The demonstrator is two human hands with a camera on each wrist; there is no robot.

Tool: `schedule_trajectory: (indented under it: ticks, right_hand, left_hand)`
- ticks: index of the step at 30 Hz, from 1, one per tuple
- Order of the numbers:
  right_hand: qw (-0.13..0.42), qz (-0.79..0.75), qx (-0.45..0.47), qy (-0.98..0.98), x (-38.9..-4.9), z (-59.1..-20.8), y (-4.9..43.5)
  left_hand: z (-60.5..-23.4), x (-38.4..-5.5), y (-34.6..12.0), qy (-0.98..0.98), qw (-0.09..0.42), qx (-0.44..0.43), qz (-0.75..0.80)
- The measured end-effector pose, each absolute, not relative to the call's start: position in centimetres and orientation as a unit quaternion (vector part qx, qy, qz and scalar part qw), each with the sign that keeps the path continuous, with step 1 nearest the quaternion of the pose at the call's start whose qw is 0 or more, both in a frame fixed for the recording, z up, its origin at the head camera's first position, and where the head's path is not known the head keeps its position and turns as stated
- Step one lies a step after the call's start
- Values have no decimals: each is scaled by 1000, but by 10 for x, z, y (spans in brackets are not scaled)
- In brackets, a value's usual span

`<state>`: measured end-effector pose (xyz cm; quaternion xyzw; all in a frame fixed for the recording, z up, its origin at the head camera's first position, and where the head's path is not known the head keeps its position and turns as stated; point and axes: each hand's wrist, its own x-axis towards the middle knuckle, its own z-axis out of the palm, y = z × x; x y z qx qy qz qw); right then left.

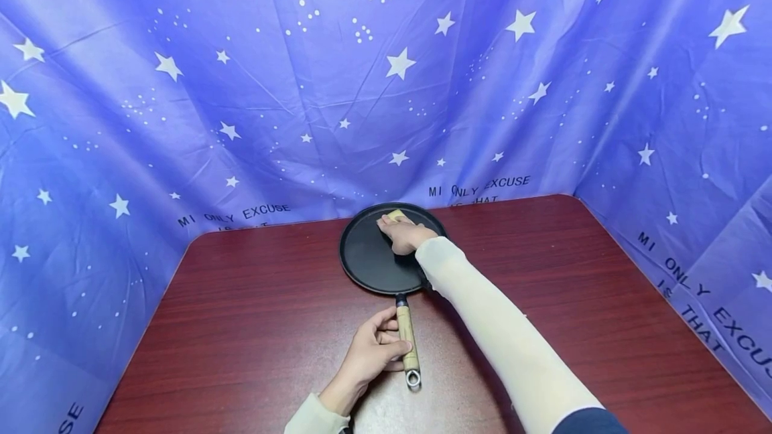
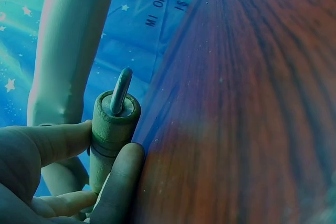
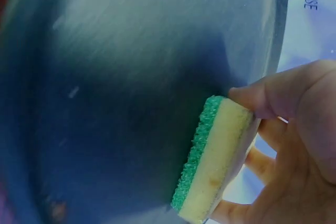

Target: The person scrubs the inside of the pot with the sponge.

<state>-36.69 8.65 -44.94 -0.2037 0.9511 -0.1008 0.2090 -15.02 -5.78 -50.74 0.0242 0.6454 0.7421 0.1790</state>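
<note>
A round black frying pan [image 1: 368, 256] lies toward the far side of the table, its wooden handle [image 1: 407, 337] pointing at the person. My left hand [image 1: 370, 350] grips that handle between thumb and fingers, just short of the metal hanging ring [image 1: 413, 379]. In the right wrist view, a yellow sponge [image 3: 215, 166] with a green scouring layer [image 3: 197, 153] has its green side against the pan's inner surface. My right hand [image 1: 405, 235] holds this sponge by its edges, thumb at one end and fingers along the other side.
Dark red wood-grain table [image 1: 253, 327] carries the pan. A blue-purple curtain [image 1: 271, 86] with white stars and printed lettering hangs behind and on both sides, close to the table's edges. The right sleeve [image 1: 500, 333] crosses over the table's right part.
</note>
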Motion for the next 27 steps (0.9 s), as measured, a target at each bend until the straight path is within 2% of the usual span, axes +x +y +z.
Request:
schedule_trajectory:
  ticks: [11, 27]
  right_hand:
    - [211, -74, -175, 959, -367, -449, 105]
    - [262, -126, -176, 940, -342, -433, 134]
  left_hand:
    - [-508, -150, -57, 645, 180, 22, 742]
    - [-510, -152, -57, 645, 176, 25, 743]
